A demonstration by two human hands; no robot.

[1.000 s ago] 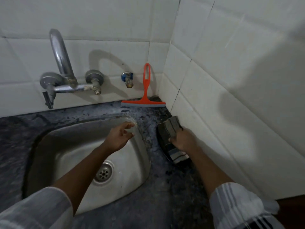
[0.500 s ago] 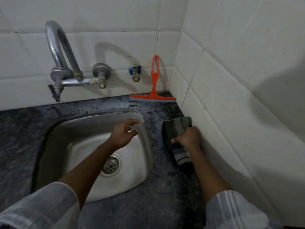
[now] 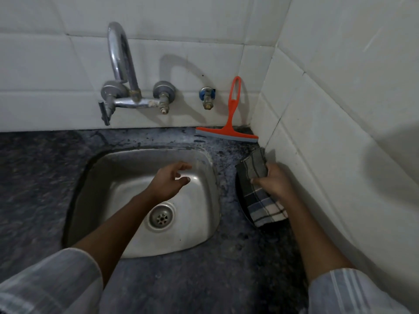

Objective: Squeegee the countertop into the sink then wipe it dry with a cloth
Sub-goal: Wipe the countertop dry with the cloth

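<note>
Since half a second ago the view has tipped and shifted, so the sink, tap and squeegee sit lower and further right in the picture; both hands keep nearly the same pose, the right one edged slightly toward the wall corner.

A person looks down at a dark speckled stone surface with a steel sink sunk into it. The left hand hangs over the basin at about the centre of the view, fingers loosely spread and curled, holding nothing. The drain lies just below it, toward 6 o'clock.

At 3 o'clock from that hand, the right hand grips a folded checked cloth (grey, blue and cream squares), fingers closed over its middle. The cloth lies on the surface between the sink's right rim and the side wall, its far end close to the tiles.

At 1 o'clock from the sink, in the corner where two white tiled walls meet, an orange squeegee stands with its blade down on the surface and its handle leaning against the back wall, well apart from both hands.

At 11 o'clock a curved chrome tap is mounted on the back wall, with a small blue-collared valve to its right. Pale striped sleeves show at the bottom corners.
</note>
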